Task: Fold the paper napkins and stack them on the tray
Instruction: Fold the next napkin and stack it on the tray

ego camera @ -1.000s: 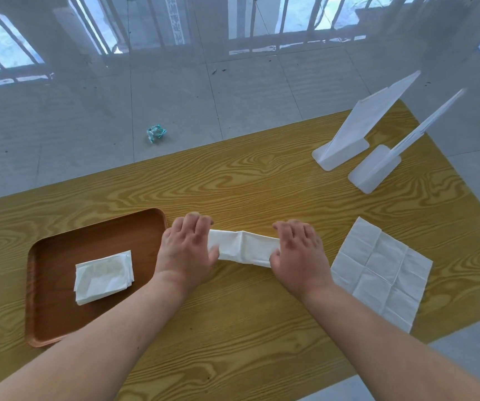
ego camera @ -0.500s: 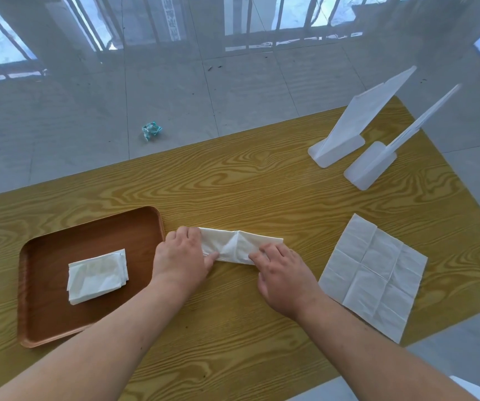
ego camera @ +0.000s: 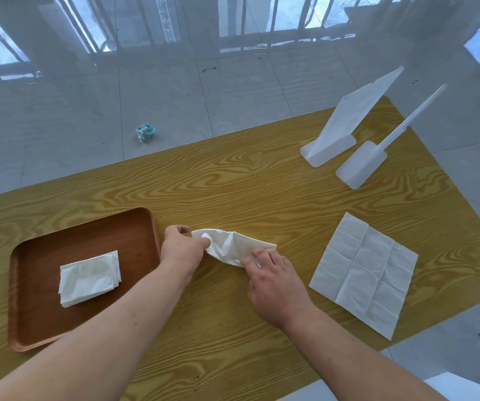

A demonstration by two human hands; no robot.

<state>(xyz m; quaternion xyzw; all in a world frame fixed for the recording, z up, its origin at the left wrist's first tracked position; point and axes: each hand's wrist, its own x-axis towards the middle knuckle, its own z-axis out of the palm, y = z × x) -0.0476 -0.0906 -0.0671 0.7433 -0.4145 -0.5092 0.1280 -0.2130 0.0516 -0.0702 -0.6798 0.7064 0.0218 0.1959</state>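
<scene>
White tissue paper, half folded into a long strip, lies on the yellow wood-grain table [ego camera: 262,192] just right of the brown tray [ego camera: 88,235]. This napkin strip [ego camera: 233,246] is the one being worked. The left hand [ego camera: 181,250] pinches its left end between thumb and fingertips, lifting that end slightly off the table, probably to bring it over for the next fold. The right hand [ego camera: 273,273] lies flat with fingers loosely spread, its fingertips [ego camera: 250,256] pressing the strip's right end down so the paper does not slide while the other end is raised.

On the tray rests one folded napkin [ego camera: 89,277], somewhat rumpled at its edges, lying near the tray's middle (the start of the stack, by the look of it). An unfolded napkin [ego camera: 363,273] sits open on the table to the right, well apart from the hands and close to the table edge, within easy reach for the next round. Two white plastic stands [ego camera: 346,131] occupy the far right corner, clear of the work. A crumpled teal wrapper [ego camera: 145,131] lies on the tiled floor beyond the table.
</scene>
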